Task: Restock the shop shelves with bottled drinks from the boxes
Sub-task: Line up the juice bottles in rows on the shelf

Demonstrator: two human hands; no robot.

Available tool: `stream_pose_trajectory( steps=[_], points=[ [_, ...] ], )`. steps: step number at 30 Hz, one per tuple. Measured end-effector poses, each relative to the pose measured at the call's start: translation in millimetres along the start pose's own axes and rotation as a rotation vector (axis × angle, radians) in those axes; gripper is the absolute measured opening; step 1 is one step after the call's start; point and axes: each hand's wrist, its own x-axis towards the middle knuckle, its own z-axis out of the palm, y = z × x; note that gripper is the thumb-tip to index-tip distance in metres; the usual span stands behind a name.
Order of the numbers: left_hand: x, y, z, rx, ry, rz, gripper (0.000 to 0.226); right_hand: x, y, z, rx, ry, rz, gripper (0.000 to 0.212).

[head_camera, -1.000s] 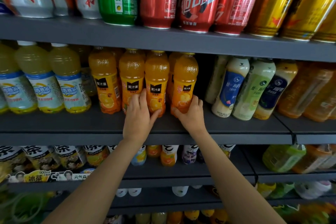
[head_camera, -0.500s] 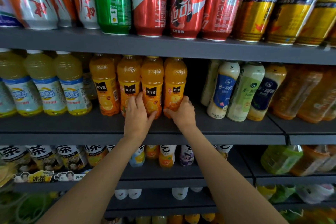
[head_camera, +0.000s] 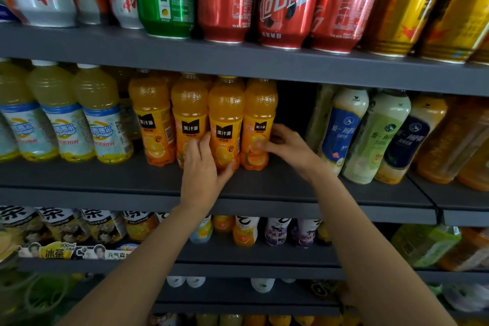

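Right hand (head_camera: 287,148) shifted rightward gripping dimpled plastic orange bottle (head_camera: 258,124), left hand (head_camera: 203,169) pressing neighbour bottle (head_camera: 225,124)

grey shelf (head_camera: 105,180) carries upright orange juice bottles (head_camera: 189,114)
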Motion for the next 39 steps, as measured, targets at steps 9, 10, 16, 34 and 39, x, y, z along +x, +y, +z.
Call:
stream_pose_trajectory(
  steps=[9,10,16,34,39],
  points=[
    [-7.7,6.2,-5.9,-0.109,0.041,-0.076,0.068,-1.4,7.0,21.3,-0.101,0.097,-0.088,0.060],
    [-10.5,11.3,-8.3,-0.172,0.080,-0.066,0.063,-6.4,5.5,19.1,-0.124,0.088,-0.106,0.059],
    [-3.5,48.5,-9.7,-0.389,-0.010,-0.001,0.078,-35.0,7.8,13.8,-0.134,-0.113,-0.262,0.047],
    [5.2,-8.9,-68.2,-0.296,-0.014,-0.158,0.081,44.3,18.2,40.6,-0.295,0.459,0.011,0.048],
    [10.8,-21.7,-70.2,-0.287,-0.021,-0.176,0.080,40.0,21.7,20.9,-0.385,0.611,0.162,0.063]
  ],
)
